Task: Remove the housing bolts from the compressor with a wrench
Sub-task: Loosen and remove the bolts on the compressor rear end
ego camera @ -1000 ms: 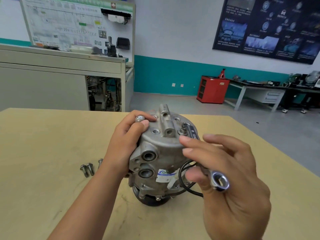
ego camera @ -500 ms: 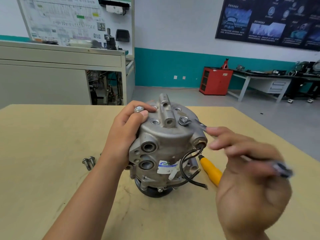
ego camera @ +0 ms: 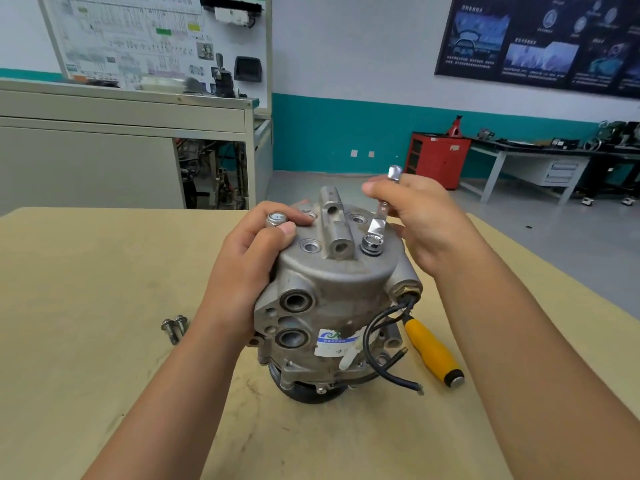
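A grey metal compressor (ego camera: 332, 292) stands on end on the tan table (ego camera: 86, 289). My left hand (ego camera: 246, 268) grips its upper left side, and a raised bolt (ego camera: 276, 219) sticks up between the thumb and fingers. My right hand (ego camera: 420, 220) holds a silver wrench (ego camera: 381, 216) behind the housing. The wrench's ring end sits over a bolt (ego camera: 372, 244) on the top right of the housing. Several empty bolt holes show on the top face.
Two loose bolts (ego camera: 174, 325) lie on the table left of my left forearm. A yellow-handled tool (ego camera: 433, 351) lies right of the compressor, beside its black cable (ego camera: 381, 341). The table's right edge (ego camera: 554, 271) drops to the floor.
My right hand swung the wrench from the near right side up and round to the far side of the housing. The ring end now sits on the top right bolt. My left hand stayed.
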Available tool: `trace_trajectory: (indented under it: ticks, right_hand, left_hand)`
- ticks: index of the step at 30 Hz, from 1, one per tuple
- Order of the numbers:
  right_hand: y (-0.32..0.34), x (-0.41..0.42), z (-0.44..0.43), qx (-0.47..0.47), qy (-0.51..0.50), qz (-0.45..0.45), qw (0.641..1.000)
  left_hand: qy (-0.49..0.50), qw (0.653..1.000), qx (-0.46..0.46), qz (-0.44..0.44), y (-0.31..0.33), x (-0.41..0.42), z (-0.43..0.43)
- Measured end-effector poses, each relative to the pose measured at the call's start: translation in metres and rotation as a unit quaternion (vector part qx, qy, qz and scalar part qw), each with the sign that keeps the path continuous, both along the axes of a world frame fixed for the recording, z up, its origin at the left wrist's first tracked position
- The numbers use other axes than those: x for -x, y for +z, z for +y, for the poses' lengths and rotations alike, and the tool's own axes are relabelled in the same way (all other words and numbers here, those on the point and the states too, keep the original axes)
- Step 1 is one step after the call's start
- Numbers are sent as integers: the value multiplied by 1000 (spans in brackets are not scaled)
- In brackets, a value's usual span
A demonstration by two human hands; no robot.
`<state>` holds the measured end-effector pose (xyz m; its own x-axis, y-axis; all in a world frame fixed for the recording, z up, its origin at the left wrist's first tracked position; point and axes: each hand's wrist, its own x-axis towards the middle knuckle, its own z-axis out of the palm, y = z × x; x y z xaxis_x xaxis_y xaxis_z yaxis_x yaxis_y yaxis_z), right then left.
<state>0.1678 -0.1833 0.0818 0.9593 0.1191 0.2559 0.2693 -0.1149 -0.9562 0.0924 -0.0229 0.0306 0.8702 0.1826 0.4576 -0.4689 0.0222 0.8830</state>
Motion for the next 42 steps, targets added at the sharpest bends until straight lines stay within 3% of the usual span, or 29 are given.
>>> trace_trajectory:
  ticks: [5, 10, 15, 17, 21, 25, 29, 35, 39, 42]
  right_hand:
    - [18, 0, 15, 115, 99, 7, 988]
    - [26, 1, 21, 104, 99, -28, 989]
    - [26, -2, 20, 28, 121, 10, 992]
    - [27, -4, 19, -40, 127, 67, 989]
    - [32, -10, 10, -172, 116, 196, 958]
    - [29, -1, -5, -292, 90, 202, 930]
    - [23, 31, -17, -356, 30, 74, 931]
    - [8, 86, -20, -338, 12, -104, 935]
    - [-12, 113, -13, -242, -32, -248, 937]
    - [-22, 117, -5, -138, -80, -366, 917]
  left_hand:
    - [-9, 1000, 8, -7, 0, 0, 0]
    - [-8, 1000, 11, -6, 0, -1, 1]
    - [-7, 1000, 18, 0, 0, -1, 0]
    - [-6, 1000, 16, -1, 0, 0, 0]
    - [-5, 1000, 10, 2, 0, 0, -1]
    - [-3, 1000, 3, 0, 0, 0, -1]
    - [-3, 1000, 0, -7, 1, 1, -1]
    - [-9, 1000, 5, -1, 0, 1, -1]
    - [-11, 1000, 9, -1, 0, 1, -1]
    - [-12, 1000, 10, -1, 0, 1, -1]
